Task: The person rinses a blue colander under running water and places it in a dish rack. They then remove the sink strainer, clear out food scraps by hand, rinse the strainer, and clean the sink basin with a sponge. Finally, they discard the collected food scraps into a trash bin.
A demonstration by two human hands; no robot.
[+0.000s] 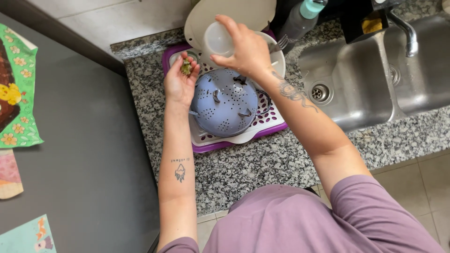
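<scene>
Head view looks straight down on two bare hands working over a purple-rimmed drying rack [234, 142] at the back edge of the granite bench [243, 171]. Right hand [246, 49] is curled around a small translucent white cup [218, 40], fingers wrapped on its side, tipping it so the open mouth faces the left; it looks held that way to be checked or drained. Left hand [180, 82] is cupped, fingertips pinched on a small greenish scrap [186, 68], kept just beside the cup and over the rack, probably so drips fall there. Under both hands a lavender colander [225, 107] sits upside down on the rack, feet up, likely to dry. Behind it lean a cream plate [234, 11] and a white bowl [277, 58]. Toward the right back corner stand a grey bottle with a teal cap [300, 18] and a steel double sink [356, 84] with its tap [407, 33]. Off the left edge, on a dark grey surface [84, 154], lie a green flowered paper [18, 89] and other coloured printed sheets.
</scene>
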